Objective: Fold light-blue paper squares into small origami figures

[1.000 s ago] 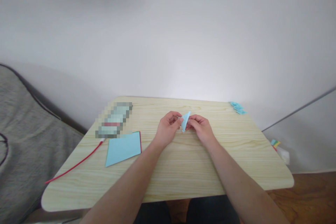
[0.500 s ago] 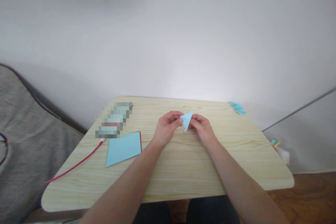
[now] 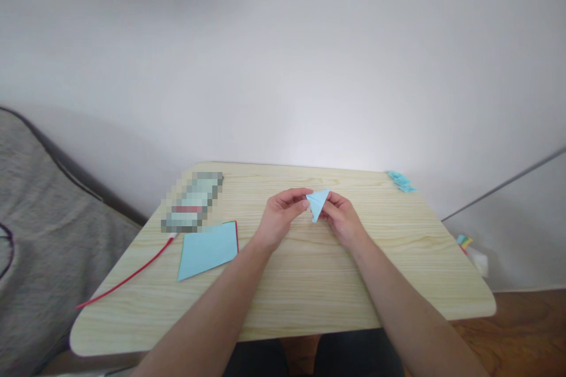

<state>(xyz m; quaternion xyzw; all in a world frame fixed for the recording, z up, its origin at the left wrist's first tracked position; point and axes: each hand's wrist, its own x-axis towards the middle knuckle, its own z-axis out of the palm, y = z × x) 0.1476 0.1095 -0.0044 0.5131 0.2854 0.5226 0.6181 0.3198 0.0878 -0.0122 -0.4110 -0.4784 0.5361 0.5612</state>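
Note:
A small piece of folded light-blue paper [image 3: 318, 202], triangular in outline, is held up over the middle of the table. My left hand [image 3: 283, 215] pinches its left corner between thumb and fingers. On the other side, my right hand [image 3: 340, 219] grips the right edge, its thumb against the paper and the other fingers partly hidden behind. A crease line runs across the upper part of the paper.
On the left of the wooden table [image 3: 300, 294] lies a stack of blue paper sheets [image 3: 207, 250]. Behind it is a pixelated phone-like device [image 3: 194, 200] with a red cable [image 3: 128, 275]. Several folded blue pieces [image 3: 401, 181] lie at the back right corner.
The folded paper has shifted slightly right and turned a little, so its face now looks broader. Both hands keep hold of it with small finger movements.

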